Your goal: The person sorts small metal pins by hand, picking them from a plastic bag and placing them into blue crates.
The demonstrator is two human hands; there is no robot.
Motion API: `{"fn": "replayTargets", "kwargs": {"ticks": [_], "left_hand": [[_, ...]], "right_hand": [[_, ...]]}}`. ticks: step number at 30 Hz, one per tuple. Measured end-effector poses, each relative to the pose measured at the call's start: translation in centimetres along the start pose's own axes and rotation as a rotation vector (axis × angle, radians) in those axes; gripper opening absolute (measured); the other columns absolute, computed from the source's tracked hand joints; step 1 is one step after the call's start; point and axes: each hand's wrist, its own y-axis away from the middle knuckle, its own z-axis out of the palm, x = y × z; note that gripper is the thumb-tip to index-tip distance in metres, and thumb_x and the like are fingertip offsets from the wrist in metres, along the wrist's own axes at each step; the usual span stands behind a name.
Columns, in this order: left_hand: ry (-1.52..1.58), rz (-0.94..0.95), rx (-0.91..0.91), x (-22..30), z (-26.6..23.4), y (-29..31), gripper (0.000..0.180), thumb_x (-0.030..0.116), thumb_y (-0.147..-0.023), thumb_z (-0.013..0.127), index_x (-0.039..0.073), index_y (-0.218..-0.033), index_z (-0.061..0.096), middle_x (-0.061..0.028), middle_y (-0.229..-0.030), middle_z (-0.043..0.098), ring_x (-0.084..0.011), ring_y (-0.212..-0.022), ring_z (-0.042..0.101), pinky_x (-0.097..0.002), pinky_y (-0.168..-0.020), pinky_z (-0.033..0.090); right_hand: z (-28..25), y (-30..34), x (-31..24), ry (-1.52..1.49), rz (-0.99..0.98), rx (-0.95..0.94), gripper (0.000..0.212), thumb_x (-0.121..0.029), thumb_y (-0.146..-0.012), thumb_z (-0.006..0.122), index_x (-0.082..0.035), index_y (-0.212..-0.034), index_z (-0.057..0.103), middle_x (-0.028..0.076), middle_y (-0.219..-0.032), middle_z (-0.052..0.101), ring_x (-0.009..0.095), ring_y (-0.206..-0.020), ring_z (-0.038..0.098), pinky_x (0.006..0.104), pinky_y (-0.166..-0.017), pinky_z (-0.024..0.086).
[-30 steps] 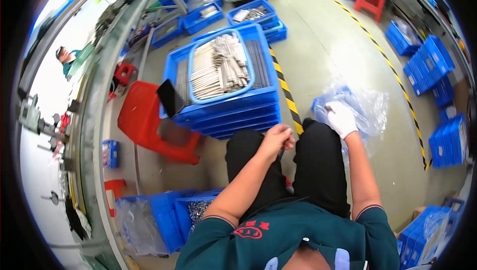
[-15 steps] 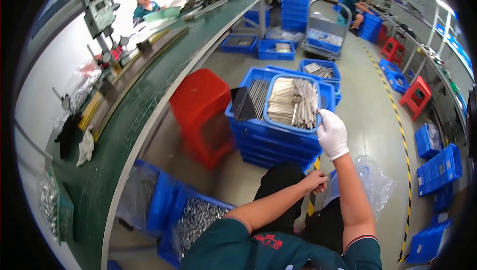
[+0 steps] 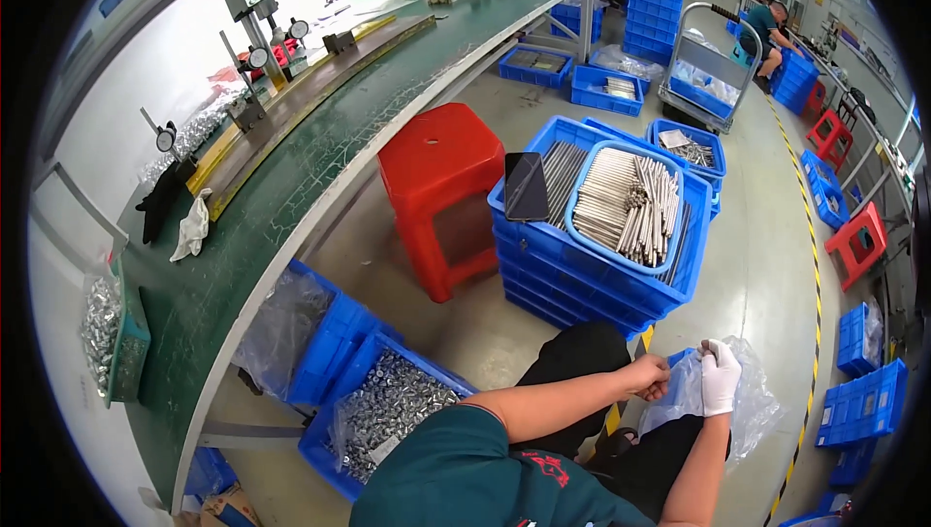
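Note:
My left hand [image 3: 650, 377] is bare and its fingers are curled together above my lap; whatever they hold, if anything, is too small to name. Close to its right, my right hand [image 3: 719, 378] wears a white glove, its fingers bent and closed, with no thing in them that I can make out. Beneath and behind both hands spreads a clear plastic bag [image 3: 753, 409]. Ahead of them, a light-blue tray [image 3: 608, 254] of slim metal rods [image 3: 630, 202] rests on stacked blue crates [image 3: 582, 285]. A black phone [image 3: 526, 188] lies on the crate's left edge.
To the left runs a green workbench [image 3: 320, 173] with dial gauges [image 3: 257, 59]. A red stool [image 3: 436, 163] stands beside it. A blue crate of small metal parts [image 3: 393, 411] sits at my lower left. A hand cart [image 3: 703, 81] and co-workers are farther off.
My right hand has come back from the edge of the rod tray to beside my left hand. The left hand has shifted slightly right and down. The view has turned left.

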Motion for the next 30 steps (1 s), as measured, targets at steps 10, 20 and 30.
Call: {"fn": "replayTargets", "kwargs": {"ticks": [10, 20, 30], "left_hand": [[0.150, -0.053, -0.046, 0.3, 0.1, -0.3, 0.011, 0.011, -0.086, 0.046, 0.001, -0.090, 0.048, -0.0088, -0.070, 0.057, -0.0146, -0.053, 0.056, -0.0269, -0.045, 0.048], [0.182, -0.042, -0.029, 0.4, -0.2, -0.3, 0.010, 0.006, -0.082, 0.043, 0.002, -0.090, 0.048, -0.0091, -0.070, 0.057, -0.0150, -0.053, 0.056, -0.0269, -0.046, 0.048], [0.193, -0.026, -0.013, -0.6, 0.0, -0.4, 0.013, 0.004, -0.079, 0.043, 0.002, -0.090, 0.048, -0.0080, -0.069, 0.054, -0.0157, -0.053, 0.055, -0.0279, -0.046, 0.047]], "right_hand": [[-0.3, 0.8, 1.1, 0.123, 0.014, -0.058, 0.017, 0.003, -0.075, 0.052, 0.002, -0.089, 0.061, 0.014, -0.082, 0.063, 0.021, -0.077, 0.063, 0.0278, -0.072, 0.048], [0.0, 0.7, 0.4, 0.292, -0.024, -0.081, 0.015, 0.001, -0.074, 0.053, 0.001, -0.087, 0.061, 0.014, -0.078, 0.063, 0.021, -0.072, 0.062, 0.0282, -0.068, 0.047], [-0.3, 1.8, 0.0, 0.431, 0.004, -0.142, 0.018, -0.005, -0.073, 0.052, -0.004, -0.086, 0.063, 0.016, -0.083, 0.062, 0.030, -0.078, 0.060, 0.0348, -0.071, 0.047]]}}
